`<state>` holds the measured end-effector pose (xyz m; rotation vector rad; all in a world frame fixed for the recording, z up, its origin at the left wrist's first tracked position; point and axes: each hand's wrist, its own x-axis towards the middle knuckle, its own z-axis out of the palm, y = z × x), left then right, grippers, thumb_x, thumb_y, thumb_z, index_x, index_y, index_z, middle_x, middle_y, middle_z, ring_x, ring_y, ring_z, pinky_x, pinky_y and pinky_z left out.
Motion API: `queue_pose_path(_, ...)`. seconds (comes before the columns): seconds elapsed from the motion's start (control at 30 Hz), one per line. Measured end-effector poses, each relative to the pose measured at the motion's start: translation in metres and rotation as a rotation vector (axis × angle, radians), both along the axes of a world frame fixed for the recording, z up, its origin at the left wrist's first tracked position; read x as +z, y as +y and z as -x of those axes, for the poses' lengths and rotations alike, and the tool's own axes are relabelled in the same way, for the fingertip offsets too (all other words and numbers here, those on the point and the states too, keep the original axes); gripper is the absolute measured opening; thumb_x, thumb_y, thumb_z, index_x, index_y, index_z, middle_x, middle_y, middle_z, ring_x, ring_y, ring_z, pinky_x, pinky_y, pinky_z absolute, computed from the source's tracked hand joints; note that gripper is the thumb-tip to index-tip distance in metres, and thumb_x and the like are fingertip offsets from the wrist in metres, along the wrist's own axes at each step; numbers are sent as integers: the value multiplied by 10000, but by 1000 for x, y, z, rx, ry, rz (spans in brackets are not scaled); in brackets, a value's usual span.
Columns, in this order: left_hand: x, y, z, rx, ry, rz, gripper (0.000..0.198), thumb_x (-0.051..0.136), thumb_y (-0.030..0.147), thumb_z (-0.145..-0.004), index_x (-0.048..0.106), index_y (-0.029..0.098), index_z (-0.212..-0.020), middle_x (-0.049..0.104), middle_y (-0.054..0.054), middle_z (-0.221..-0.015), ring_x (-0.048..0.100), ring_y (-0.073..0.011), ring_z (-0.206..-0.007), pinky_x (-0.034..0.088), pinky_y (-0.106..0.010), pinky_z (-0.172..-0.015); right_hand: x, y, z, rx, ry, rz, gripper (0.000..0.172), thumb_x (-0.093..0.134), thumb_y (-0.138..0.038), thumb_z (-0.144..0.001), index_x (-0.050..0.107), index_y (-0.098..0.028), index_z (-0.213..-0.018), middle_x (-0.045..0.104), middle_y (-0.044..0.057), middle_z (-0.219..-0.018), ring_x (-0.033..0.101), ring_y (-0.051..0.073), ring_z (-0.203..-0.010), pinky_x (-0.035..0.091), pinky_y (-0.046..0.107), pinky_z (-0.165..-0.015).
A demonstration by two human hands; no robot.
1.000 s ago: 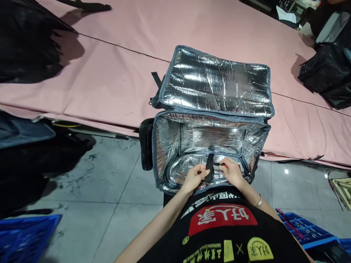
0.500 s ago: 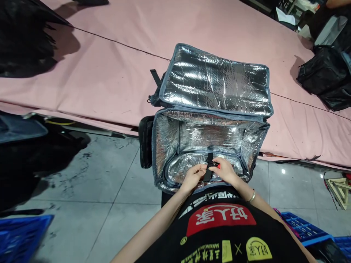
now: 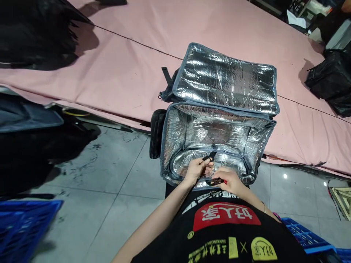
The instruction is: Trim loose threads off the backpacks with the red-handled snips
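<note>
An insulated bag (image 3: 178,126) with a silver foil lining hangs at the table's edge in front of me, its foil-lined lid (image 3: 227,80) folded back onto the table. Inside its near part, my left hand (image 3: 195,171) is closed on a black strap (image 3: 211,156), which leads up toward the middle of the bag. My right hand (image 3: 229,179), just to the right and lower, is closed around a small dark tool with a red end (image 3: 218,180). It looks like thread snips, partly hidden by the fingers, and lies by the bag's near rim.
A pink cloth covers the long table (image 3: 131,62). Black bags lie on it at the left (image 3: 35,36) and right (image 3: 331,80). Blue plastic crates (image 3: 30,226) stand on the tiled floor at both sides. Dark fabric (image 3: 33,153) hangs at the left.
My right hand has moved down toward the near rim with the tool. My left hand has shifted up along the strap, which is now bunched in its fingers. The view has moved slightly.
</note>
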<state>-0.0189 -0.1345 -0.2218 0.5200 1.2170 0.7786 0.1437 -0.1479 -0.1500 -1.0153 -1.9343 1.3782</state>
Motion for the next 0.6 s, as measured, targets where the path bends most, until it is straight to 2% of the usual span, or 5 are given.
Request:
queue_pose_path(0.03,-1,1,0,21,-5,29,329,652,429,-659,598,128,-779,679,-85,-752,567,-131,-522,456,-251,-511,1,0,-1,-28,-14,30,108,543,-254,-784,639,-213,-810,621,45,-830,581,171,-769,453,278,-700)
queue_pose_path(0.13,-2,2,1,40,-26,80,339,667,446,-663,544,135,-720,679,-99,-763,558,-110,-486,444,-230,-469,-3,3,-4,-255,-124,155,110,593,-295,-753,629,-196,-784,617,21,-766,568,168,-723,434,268,-679)
queue_pose_path(0.2,-2,2,1,30,-44,94,352,675,454,-657,519,140,-683,672,-91,-728,548,-103,-464,429,-216,-444,-8,7,-3,-330,-201,225,123,590,-301,-744,620,-191,-790,618,5,-753,560,163,-704,420,262,-673)
queue_pose_path(0.4,-2,2,2,8,-45,78,350,651,465,-662,534,137,-684,633,-53,-622,527,-100,-439,402,-204,-422,-10,16,2,-353,-309,242,125,552,-280,-740,613,-180,-783,605,-4,-752,536,152,-701,382,254,-680)
queue_pose_path(0.6,6,0,2,-65,-5,-60,230,617,241,-638,649,155,-849,656,-18,-695,570,-130,-577,443,-225,-540,-14,22,7,-299,-213,155,125,518,-272,-767,605,-181,-774,593,0,-774,531,148,-727,383,244,-686)
